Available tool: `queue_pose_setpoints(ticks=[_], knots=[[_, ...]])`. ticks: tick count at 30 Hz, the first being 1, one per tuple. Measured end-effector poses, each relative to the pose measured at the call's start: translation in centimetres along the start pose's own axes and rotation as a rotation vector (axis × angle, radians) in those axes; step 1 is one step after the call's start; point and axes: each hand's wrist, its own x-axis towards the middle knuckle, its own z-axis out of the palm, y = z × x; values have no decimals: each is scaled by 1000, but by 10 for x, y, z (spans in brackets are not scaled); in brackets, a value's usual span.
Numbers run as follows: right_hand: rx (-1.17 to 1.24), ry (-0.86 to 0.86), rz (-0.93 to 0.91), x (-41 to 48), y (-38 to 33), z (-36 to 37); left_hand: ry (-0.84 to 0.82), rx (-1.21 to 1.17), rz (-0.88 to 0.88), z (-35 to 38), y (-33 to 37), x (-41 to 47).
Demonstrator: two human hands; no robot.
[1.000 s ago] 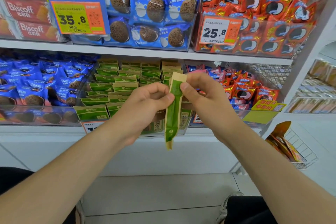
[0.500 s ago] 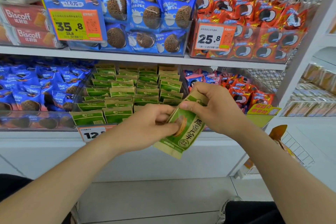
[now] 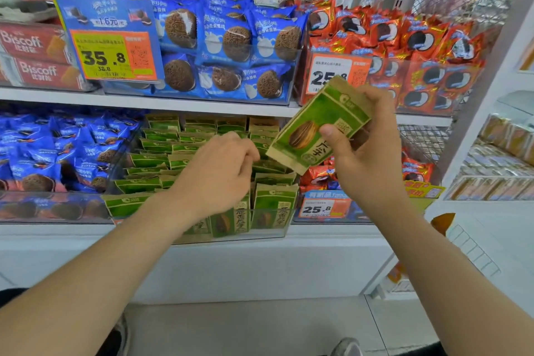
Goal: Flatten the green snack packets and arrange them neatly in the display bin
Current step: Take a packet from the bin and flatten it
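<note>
With right hand (image 3: pixel 372 162), pinches one green snack packet (image 3: pixel 318 127) tilted above the front right corner of the display bin (image 3: pixel 284 228), clear of the rows. With left hand (image 3: pixel 219 170), curls down among the binned packets (image 3: pixel 185 139), probably opening a slot; grip there unclear.

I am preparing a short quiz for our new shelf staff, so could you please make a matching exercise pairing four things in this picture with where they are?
Things
1. loose green packet
2. left hand
3. red biscuit boxes
4. price tag reading 35.8

Places
A. far left of the top shelf
B. held up in the right hand
C. over the green packets in the bin
D. in front of the blue cookie packets

Pairs: 1-B, 2-C, 3-A, 4-D
</note>
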Motion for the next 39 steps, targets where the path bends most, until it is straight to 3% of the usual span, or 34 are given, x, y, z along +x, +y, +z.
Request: queue_pose_setpoints(ticks=[2,6,16,23,27,30,33,35,39], knots=[[-82,25,-76,2,2,7,-68,141,-9,6,-10,12],[-138,-39,-168,2,11,22,-177,184,-11,8,-21,35],[-154,-195,-225,3,43,27,-539,348,18,13,-44,45],[-275,-333,-225,3,60,41,-472,317,37,17,-50,43],[-315,-404,-230,4,65,45,-337,236,37,18,-48,44],[-496,-493,-231,-1,75,58,-277,272,19,22,-45,46],[-720,-410,-195,0,78,68,-229,306,11,26,-41,46],[-730,-339,-215,7,77,69,-199,276,8,26,-41,46],[-794,-612,-189,12,72,79,-229,245,-82,22,-40,48]])
